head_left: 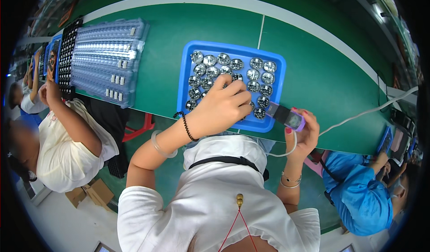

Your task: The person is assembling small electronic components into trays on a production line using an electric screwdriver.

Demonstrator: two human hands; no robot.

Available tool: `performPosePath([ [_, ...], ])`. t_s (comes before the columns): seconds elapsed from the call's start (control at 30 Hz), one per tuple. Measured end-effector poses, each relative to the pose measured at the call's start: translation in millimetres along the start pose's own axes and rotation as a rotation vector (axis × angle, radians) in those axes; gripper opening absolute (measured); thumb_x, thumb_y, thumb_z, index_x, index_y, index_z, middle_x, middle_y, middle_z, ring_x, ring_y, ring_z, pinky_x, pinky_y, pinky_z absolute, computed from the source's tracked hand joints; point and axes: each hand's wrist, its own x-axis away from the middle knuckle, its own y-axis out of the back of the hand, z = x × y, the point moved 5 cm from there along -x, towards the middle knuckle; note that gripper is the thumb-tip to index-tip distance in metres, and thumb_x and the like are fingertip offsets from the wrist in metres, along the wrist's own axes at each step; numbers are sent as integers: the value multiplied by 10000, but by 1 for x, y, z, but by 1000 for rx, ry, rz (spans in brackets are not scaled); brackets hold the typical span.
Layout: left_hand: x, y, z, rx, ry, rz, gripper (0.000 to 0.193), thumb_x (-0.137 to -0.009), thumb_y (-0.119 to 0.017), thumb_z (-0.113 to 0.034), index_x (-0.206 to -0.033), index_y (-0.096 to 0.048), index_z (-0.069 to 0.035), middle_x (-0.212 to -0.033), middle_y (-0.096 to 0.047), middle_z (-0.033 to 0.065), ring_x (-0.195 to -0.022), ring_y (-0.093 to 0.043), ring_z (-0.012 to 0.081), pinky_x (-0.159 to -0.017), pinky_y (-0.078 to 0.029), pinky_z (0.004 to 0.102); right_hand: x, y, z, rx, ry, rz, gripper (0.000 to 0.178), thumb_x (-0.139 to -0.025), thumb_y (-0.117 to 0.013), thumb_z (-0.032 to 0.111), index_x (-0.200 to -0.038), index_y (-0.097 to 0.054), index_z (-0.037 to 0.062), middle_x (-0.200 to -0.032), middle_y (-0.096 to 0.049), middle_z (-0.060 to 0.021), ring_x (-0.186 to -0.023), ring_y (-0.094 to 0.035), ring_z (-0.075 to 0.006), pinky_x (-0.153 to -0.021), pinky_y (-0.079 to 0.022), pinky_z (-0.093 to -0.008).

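A blue plastic tray (pixel 190 50) on the green table holds several round, dark, shiny electronic parts (pixel 237 64) in loose rows. My left hand (pixel 224 103) reaches over the tray's middle, fingers bent down among the parts. Its fingertips are hidden, so whatever they pinch cannot be made out. In my right hand (pixel 308 133), by the tray's lower right corner, is a small purple and black handheld device (pixel 288 119) with a little screen. The device's dark end reaches to the tray rim. A pale cable (pixel 286 153) loops below this hand.
Stacked clear plastic trays (pixel 105 59) with a few small white pieces lie at the left, beside a black gridded tray (pixel 69 50). One person (pixel 74 149) in white sits at my left, another (pixel 358 194) in blue at my right. A pale cord (pixel 371 110) crosses the right side of the table.
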Motion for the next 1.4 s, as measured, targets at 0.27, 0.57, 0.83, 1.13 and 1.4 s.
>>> performPosePath([
  [0.27,-2,20,-12,5,-44,-174,178,-644,-739,-188,-798,-652,-164,-848,-568,-45,-846,-544,143,-797,-338,354,-6,-23,23,275,229,206,410,-666,-719,22,-1050,-577,1,-1012,-614,-161,-882,-575,-284,-763,-472,-355],
  [0.57,-4,34,-16,113,66,-205,141,-690,-706,-183,-804,-630,-149,-875,-556,-36,-908,-535,158,-813,-348,374,-5,-21,24,249,240,163,419,-614,-704,-21,-1018,-597,11,-998,-626,-146,-853,-584,-287,-722,-478,-343],
  [0.83,-1,16,-5,24,121,-186,141,-665,-726,-158,-785,-651,-149,-831,-566,-45,-884,-532,164,-801,-324,372,13,3,-1,21,-46,-155,480,-777,-713,121,-1174,-483,-18,-1094,-566,-159,-1008,-573,-272,-901,-459,-373],
  [1.13,-5,2,1,-61,171,-142,90,-683,-605,-138,-755,-633,-93,-809,-547,14,-913,-519,191,-836,-342,393,8,-6,12,112,138,49,465,-771,-709,102,-1169,-486,13,-1036,-569,-161,-962,-557,-269,-856,-465,-371],
  [1.4,0,10,9,-12,203,-128,131,-693,-726,-166,-801,-663,-126,-814,-550,-12,-897,-527,183,-822,-328,384,4,-40,24,259,190,312,404,-633,-727,28,-1015,-598,6,-985,-624,-149,-879,-589,-286,-755,-480,-351],
])
